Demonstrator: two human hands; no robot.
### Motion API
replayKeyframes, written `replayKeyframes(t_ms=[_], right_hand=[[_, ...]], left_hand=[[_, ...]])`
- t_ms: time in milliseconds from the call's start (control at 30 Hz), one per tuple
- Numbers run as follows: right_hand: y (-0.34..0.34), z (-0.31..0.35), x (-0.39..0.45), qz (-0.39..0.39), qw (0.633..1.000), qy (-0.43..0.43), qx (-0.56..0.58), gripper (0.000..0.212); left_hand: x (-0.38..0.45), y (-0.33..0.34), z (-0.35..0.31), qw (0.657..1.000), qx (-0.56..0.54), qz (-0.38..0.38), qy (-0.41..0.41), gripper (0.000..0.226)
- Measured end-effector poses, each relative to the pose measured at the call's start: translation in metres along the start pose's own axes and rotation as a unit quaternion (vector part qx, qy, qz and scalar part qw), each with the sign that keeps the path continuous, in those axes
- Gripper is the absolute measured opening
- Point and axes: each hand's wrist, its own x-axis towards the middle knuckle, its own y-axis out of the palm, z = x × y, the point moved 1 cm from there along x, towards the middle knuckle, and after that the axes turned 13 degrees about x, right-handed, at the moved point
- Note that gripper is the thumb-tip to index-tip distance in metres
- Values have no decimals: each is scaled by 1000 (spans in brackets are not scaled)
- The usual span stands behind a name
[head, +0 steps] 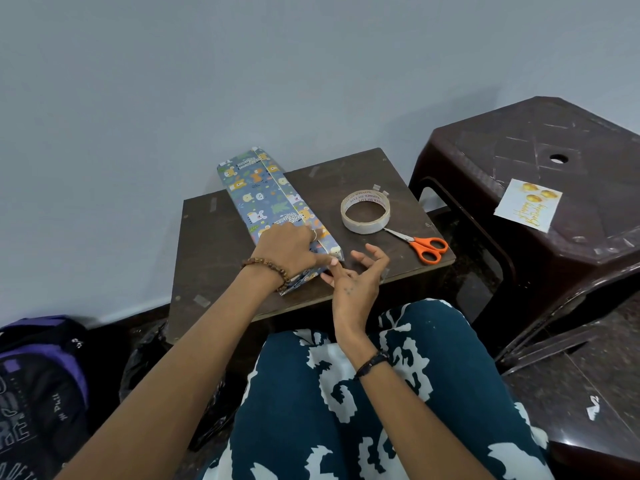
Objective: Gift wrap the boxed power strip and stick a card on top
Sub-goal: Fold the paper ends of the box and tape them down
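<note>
On tabletop point(214, 244): wrapped box point(266, 199), lying diagonally.
Left hand point(289, 249) flat, pressing near end; right hand point(356, 275) open beside it. "Happy Birthday" card point(528, 205) on stool point(519, 147).

Small dark brown counter point(221, 237) w/ bits of tape stuck on its top. On it: wrapped box point(266, 199) in animal-print paper, lying diagonally at left-centre; tape roll point(365, 212) flat to its right; orange-handled scissors point(420, 244) just beside the roll, near the right edge. Dark plastic stool point(519, 161) next to the counter carries a "Happy Birthday" card point(527, 204). Both stand on dark floor point(571, 386).
</note>
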Motion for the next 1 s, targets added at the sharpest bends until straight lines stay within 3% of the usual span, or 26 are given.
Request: replayKeyframes(t_ms=[267,433,733,1000], right_hand=[[-2,1,4,-1,999,30,-13,44],[-9,3,17,74,990,73,-95,22],[-16,15,29,166,937,-27,-305,10],[-17,18,28,183,929,-41,-320,12]], left_hand=[[1,3,-13,996,-20,-39,-79,52],[11,-5,-9,996,-50,-5,-78,50],[22,-24,-6,997,-54,42,-44,62],[25,-35,-5,996,-40,80,-14,46]])
